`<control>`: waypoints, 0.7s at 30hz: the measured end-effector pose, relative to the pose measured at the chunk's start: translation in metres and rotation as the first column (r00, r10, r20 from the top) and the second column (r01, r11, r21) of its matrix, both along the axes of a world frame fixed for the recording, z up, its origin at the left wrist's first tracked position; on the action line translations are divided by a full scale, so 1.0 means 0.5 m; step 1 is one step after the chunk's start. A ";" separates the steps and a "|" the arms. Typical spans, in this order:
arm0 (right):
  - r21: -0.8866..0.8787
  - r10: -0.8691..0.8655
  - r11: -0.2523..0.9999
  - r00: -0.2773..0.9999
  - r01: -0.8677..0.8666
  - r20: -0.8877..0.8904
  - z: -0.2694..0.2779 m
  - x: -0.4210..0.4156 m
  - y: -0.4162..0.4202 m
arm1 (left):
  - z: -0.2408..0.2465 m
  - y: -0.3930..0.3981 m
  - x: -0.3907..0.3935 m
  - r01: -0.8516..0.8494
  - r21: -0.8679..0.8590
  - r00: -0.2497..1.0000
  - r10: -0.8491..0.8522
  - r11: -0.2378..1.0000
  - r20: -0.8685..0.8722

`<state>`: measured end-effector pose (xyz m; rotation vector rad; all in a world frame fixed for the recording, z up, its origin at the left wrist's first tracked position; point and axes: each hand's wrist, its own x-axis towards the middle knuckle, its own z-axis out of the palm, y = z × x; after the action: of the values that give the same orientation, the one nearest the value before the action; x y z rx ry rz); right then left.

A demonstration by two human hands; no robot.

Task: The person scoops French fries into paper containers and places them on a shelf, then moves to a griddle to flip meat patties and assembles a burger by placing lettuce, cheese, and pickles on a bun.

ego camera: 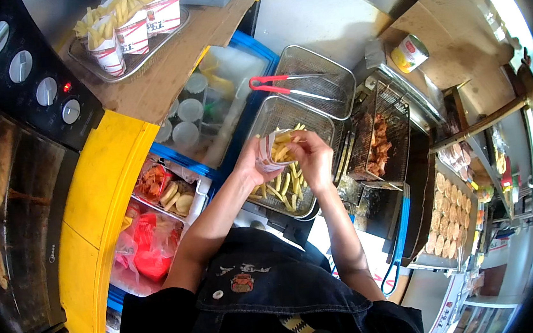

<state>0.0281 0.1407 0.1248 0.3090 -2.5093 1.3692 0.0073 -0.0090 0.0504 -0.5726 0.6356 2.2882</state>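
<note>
My left hand (248, 163) is wrapped around a white and red paper carton (266, 153), tilted with its mouth towards my right. French fries (284, 148) fill the carton's opening. The fingers of my right hand (314, 154) pinch fries at that opening. Below both hands lies a wire mesh tray (310, 200) with loose fries (284, 190) scattered in it. Behind it, a second mesh tray (316, 60) carries red-handled tongs (287, 85).
Filled fry cartons (131, 35) stand on a rack (149, 47) at upper left. To the right, a fryer basket (378, 131) with a blue handle (401, 230) holds fried meat (379, 146). Round patties or buns (446, 211) lie on a tray farther right. A can (409, 54) stands behind.
</note>
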 end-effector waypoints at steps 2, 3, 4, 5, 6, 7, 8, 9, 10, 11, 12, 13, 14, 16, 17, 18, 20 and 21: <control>0.347 0.054 0.938 0.974 0.027 -0.222 0.040 0.009 -0.006 | 0.013 -0.011 0.003 0.026 0.025 0.999 -0.025 0.999 -0.037; 0.332 0.089 0.943 0.960 0.004 -0.266 0.053 0.005 -0.003 | 0.019 -0.017 0.009 0.042 0.034 0.998 -0.041 0.999 -0.053; 0.228 0.035 0.973 0.972 0.019 -0.230 0.047 -0.006 0.002 | 0.017 -0.018 0.015 0.000 0.039 1.000 0.001 0.999 -0.023; 0.123 -0.014 0.992 0.982 0.038 -0.188 0.040 -0.016 0.003 | 0.021 -0.019 0.017 0.011 0.017 0.999 -0.010 1.000 -0.034; 0.104 -0.089 0.990 0.995 0.094 -0.045 0.072 -0.014 -0.012 | 0.035 -0.019 0.020 0.020 -0.004 0.999 -0.020 1.000 -0.045; 0.220 -0.024 0.974 0.993 0.050 -0.119 0.078 -0.015 -0.021 | 0.044 -0.019 0.022 0.029 -0.025 0.998 -0.030 0.999 -0.056; 0.335 0.048 0.942 0.982 0.016 -0.185 0.081 -0.016 -0.030 | 0.033 -0.020 0.024 0.028 0.066 0.996 -0.023 0.997 -0.083; 0.447 0.126 0.895 0.962 -0.004 -0.244 0.085 -0.018 -0.036 | 0.044 -0.022 0.029 0.025 0.070 0.996 -0.019 0.997 -0.089; 0.479 0.143 0.876 0.978 -0.052 -0.154 0.087 -0.011 -0.038 | 0.062 -0.024 0.034 0.021 0.075 0.995 -0.014 0.997 -0.095; 0.484 0.108 0.874 0.959 0.035 -0.264 0.095 -0.003 -0.041 | 0.073 -0.029 0.037 0.015 0.079 0.995 -0.007 0.997 -0.101; 0.482 0.079 0.868 0.926 0.117 -0.368 0.107 0.005 -0.045 | 0.073 -0.036 0.036 -0.014 0.117 0.996 0.024 0.993 -0.081; 0.469 0.053 0.861 0.882 0.197 -0.469 0.114 0.011 -0.047 | 0.076 -0.045 0.037 -0.034 0.155 0.994 0.050 0.987 -0.099; 0.413 -0.023 0.877 0.880 0.245 -0.474 0.105 0.010 -0.040 | 0.079 -0.053 0.038 -0.055 0.193 0.990 0.079 0.980 -0.117; 0.106 -0.021 0.993 0.955 0.055 -0.295 0.106 0.011 -0.040 | 0.083 -0.066 0.033 -0.098 0.265 0.974 0.147 0.959 -0.172; -0.151 0.049 0.986 0.988 -0.071 -0.147 0.108 0.018 -0.051 | 0.079 -0.068 0.035 -0.121 0.305 0.963 0.187 0.945 -0.197; -0.263 0.211 0.942 0.977 -0.210 -0.025 0.078 0.006 -0.050 | 0.078 -0.067 0.032 -0.132 0.345 0.949 0.219 0.929 -0.225; -0.386 0.285 0.889 0.958 -0.246 0.046 0.097 0.003 -0.103 | 0.096 -0.075 0.042 -0.146 0.426 0.922 0.279 0.893 -0.268; -0.337 0.265 0.915 0.960 -0.221 0.090 0.122 0.002 -0.125 | 0.130 -0.078 0.055 -0.212 0.331 0.902 0.315 0.919 -0.295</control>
<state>0.0291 0.0780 0.1860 0.4873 -2.3506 1.9312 0.0346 -0.0483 0.1154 -0.1180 0.3796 2.7109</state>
